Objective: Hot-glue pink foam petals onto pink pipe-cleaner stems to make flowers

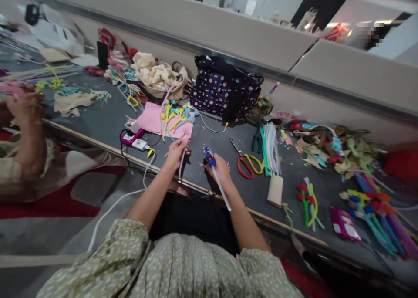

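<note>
My left hand [177, 153] is closed on a thin lilac pipe cleaner [182, 164], whose end hangs down over the table. A blue glue gun [209, 157] is in my right hand [221, 171], with a long pale glue stick [222, 191] jutting back toward my forearm. Just beyond my left hand lies a pink sheet [150, 118] bearing yellow and blue pipe-cleaner flowers [168, 116]. Scissors [247, 162] with red and yellow handles rest to the right of my right hand. What my right fingers press is partly hidden.
A dark patterned bag [225, 91] stands against the partition. To the right lie pipe-cleaner bundles [271, 147], a cardboard tube [275, 191] and a purple box [344, 224]. A power strip [133, 139] trails a white cable [112, 206] over the table edge. Another person's arm [31, 137] is at left.
</note>
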A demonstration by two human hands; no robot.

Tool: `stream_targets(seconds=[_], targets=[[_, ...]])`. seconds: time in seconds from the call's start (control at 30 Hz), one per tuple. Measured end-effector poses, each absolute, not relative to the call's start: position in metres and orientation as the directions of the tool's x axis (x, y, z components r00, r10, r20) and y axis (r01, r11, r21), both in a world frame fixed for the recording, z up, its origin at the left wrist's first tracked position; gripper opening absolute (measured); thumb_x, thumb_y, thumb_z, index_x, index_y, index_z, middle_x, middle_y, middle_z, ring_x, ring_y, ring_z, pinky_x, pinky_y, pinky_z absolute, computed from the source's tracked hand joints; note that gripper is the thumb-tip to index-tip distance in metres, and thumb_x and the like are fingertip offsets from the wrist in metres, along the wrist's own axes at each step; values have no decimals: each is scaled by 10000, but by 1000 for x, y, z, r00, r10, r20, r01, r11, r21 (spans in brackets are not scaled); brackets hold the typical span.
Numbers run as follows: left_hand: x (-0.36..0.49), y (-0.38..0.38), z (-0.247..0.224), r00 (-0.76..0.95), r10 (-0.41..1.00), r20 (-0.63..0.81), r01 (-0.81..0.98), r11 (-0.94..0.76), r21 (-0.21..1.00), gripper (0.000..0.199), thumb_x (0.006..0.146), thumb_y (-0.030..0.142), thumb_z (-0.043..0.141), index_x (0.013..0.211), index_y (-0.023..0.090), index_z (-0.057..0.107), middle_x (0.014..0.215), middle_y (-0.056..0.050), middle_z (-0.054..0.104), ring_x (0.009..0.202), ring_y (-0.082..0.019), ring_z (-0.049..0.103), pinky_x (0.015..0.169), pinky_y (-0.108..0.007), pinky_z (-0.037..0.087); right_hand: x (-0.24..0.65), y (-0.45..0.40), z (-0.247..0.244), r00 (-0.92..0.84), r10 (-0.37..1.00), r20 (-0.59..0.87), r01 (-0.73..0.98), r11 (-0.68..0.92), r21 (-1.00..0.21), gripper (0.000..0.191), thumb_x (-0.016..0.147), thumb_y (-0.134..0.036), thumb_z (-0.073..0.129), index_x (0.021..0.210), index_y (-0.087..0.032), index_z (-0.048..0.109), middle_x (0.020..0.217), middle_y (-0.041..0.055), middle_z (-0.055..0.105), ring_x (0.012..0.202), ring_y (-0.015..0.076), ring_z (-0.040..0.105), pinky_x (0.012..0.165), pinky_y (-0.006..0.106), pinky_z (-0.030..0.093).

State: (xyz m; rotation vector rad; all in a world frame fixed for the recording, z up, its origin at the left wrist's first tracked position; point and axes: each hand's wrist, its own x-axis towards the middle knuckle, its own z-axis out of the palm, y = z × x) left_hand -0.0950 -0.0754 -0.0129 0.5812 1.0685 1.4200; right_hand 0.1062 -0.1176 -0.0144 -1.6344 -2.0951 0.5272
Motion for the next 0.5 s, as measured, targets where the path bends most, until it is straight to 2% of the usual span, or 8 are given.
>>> stream_targets(seconds=[0.1, 0.23, 0.33, 0.5], targets=[[-97, -98, -19, -143, 962, -233, -482, 138, 865, 405, 557, 406, 835, 791, 128, 656, 598, 49, 525, 449, -33, 471, 469, -172, 492, 92, -121, -17, -226, 966, 126, 887, 257, -385, 122, 836, -222, 524, 955, -200, 526, 941, 88, 631, 938, 239, 548, 729, 284, 366], [-99, -120, -18, -97, 968, -231, -438, 167, 883, 418, 571, 429, 826, 815, 127, 669, 618, 42, 528, 473, -40, 487, 481, -180, 503, 81, -123, -20, -187, 978, 88, 945, 204, -256, 175, 819, -175, 536, 994, -189, 532, 965, 114, 629, 964, 259, 540, 723, 295, 354], [-102, -128, -13, -99, 970, -224, -408, 166, 898, 419, 562, 442, 828, 790, 128, 668, 627, 31, 539, 492, -48, 498, 495, -190, 509, 75, -126, -21, -173, 980, 93, 953, 191, -237, 181, 802, -145, 541, 980, -178, 545, 969, 134, 630, 939, 259, 555, 733, 301, 352], [-105, -132, -1, -102, 971, -215, -389, 160, 907, 445, 530, 458, 838, 791, 135, 676, 655, 18, 565, 504, -54, 508, 504, -194, 508, 77, -131, -16, -164, 976, 140, 939, 198, -280, 132, 837, -176, 502, 962, -175, 545, 943, 121, 648, 892, 234, 582, 745, 289, 359]])
